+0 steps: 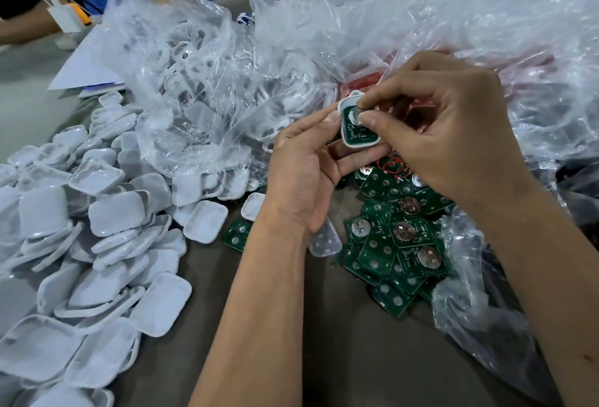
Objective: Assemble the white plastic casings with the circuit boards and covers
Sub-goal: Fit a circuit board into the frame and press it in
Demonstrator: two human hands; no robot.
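Note:
My left hand [304,163] holds a small white plastic casing [344,134] from below and the left side. A green circuit board [358,132] with a round metal battery clip lies inside that casing. My right hand [447,134] comes from the right, and its thumb and forefinger pinch the board's upper part at the clip. Below the hands lies a heap of loose green circuit boards [397,238]. A big pile of white covers [94,238] spreads over the left of the table.
Clear plastic bags [201,88] with white ring-shaped frames stand behind the pile, and more crumpled plastic [486,17] over red parts fills the back right. Another person's arm [22,28] rests at the far left. The grey table [340,358] shows between my forearms.

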